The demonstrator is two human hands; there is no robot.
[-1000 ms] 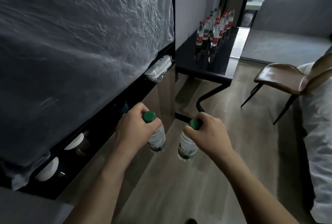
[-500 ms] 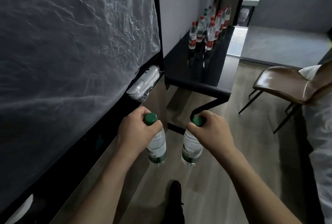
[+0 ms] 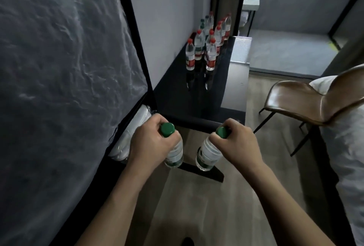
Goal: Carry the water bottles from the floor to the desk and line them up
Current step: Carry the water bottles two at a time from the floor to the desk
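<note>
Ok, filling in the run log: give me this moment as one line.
left hand: holds green-cap bottle | right hand: holds second bottle | both at desk near edge | red-cap bottles lined up at far end

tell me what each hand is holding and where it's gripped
Left hand grips a clear plastic green-capped water bottle round its neck; right hand grips another one likewise.

Bottles (image 3: 208, 42) on desk (image 3: 177, 92) ahead, chair (image 3: 307, 99) right

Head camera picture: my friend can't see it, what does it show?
Each hand, left hand and right hand, grips a green-capped bottle by its neck, near a black desk holding rows of red-capped bottles.
</note>
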